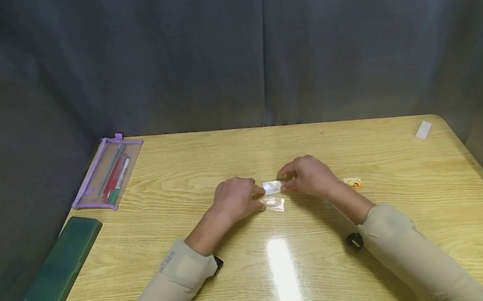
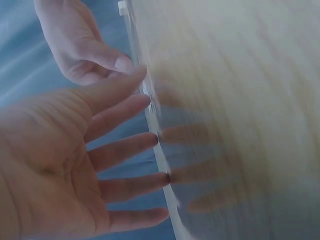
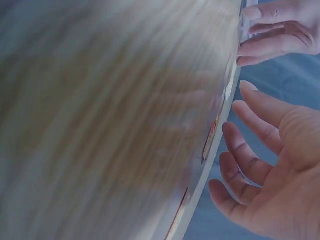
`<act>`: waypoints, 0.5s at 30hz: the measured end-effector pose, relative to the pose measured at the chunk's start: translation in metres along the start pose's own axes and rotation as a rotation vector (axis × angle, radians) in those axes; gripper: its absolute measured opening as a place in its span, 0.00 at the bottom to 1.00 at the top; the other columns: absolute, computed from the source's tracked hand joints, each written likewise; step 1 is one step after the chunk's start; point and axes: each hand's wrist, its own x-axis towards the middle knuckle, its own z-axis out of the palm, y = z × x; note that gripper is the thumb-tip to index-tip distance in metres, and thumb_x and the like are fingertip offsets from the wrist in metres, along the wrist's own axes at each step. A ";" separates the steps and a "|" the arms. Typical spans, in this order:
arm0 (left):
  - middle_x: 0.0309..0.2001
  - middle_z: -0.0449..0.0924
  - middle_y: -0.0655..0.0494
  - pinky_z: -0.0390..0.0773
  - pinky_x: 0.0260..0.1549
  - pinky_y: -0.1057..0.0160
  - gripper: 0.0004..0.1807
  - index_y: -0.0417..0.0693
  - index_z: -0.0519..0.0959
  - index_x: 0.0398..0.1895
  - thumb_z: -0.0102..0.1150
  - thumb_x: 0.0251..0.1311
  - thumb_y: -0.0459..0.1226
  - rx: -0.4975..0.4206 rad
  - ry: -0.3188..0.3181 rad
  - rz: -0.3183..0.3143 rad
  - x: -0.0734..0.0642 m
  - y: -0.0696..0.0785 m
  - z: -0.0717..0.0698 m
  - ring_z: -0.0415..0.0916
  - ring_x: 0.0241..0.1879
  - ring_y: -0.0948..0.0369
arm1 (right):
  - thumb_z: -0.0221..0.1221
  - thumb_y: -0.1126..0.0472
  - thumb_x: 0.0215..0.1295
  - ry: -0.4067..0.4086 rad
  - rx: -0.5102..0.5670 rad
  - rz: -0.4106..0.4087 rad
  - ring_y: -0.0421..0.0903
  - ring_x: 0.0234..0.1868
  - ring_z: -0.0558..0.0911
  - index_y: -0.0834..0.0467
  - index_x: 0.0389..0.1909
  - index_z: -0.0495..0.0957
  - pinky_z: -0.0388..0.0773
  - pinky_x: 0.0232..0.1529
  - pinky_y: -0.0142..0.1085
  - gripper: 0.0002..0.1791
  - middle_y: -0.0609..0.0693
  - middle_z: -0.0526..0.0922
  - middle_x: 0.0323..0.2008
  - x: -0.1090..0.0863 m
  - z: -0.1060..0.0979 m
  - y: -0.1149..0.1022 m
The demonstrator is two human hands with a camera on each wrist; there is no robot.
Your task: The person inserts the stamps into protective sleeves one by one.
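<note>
A small whitish printed slip [image 1: 272,187] lies flat on the table between the two hands. My left hand [image 1: 235,198] reaches in from the left, its index fingertip right at the slip's left edge. Its fingers are spread and fairly straight in the left wrist view, their tips down at the tabletop. Just below the slip is a shiny, clear plastic piece [image 1: 274,204], close to the left thumb. On the other side, my right hand [image 1: 309,175] has its fingertips near the slip's right edge; the right wrist view shows loosely bent fingers and nothing between them.
To the right lies a small orange-and-white printed piece [image 1: 353,183]. A white block [image 1: 423,130] sits near the far right corner. Along the left edge are a purple-trimmed mesh pouch [image 1: 136,170] with pens and a long green case [image 1: 58,270]. Dark curtains [image 1: 195,56] hang behind the table.
</note>
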 end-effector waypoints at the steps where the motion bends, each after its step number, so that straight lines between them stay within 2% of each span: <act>1: 0.58 0.85 0.62 0.85 0.38 0.54 0.20 0.65 0.87 0.53 0.75 0.56 0.50 0.000 0.006 -0.001 0.000 0.001 0.000 0.83 0.55 0.55 | 0.72 0.56 0.60 0.003 -0.009 -0.005 0.46 0.42 0.87 0.52 0.48 0.88 0.84 0.45 0.43 0.15 0.49 0.91 0.42 0.001 0.001 0.000; 11: 0.47 0.88 0.61 0.84 0.40 0.50 0.17 0.57 0.87 0.45 0.78 0.53 0.48 -0.027 0.034 -0.040 0.003 0.005 0.003 0.84 0.47 0.56 | 0.72 0.55 0.61 0.011 -0.052 -0.011 0.47 0.46 0.87 0.53 0.45 0.88 0.84 0.50 0.45 0.13 0.48 0.91 0.42 0.009 0.008 -0.005; 15: 0.43 0.87 0.64 0.82 0.39 0.52 0.10 0.59 0.87 0.39 0.76 0.55 0.44 -0.047 0.054 -0.054 0.005 0.004 0.004 0.83 0.42 0.59 | 0.71 0.57 0.62 0.008 -0.062 -0.002 0.45 0.43 0.86 0.52 0.41 0.88 0.83 0.47 0.44 0.08 0.47 0.90 0.39 0.012 0.010 -0.006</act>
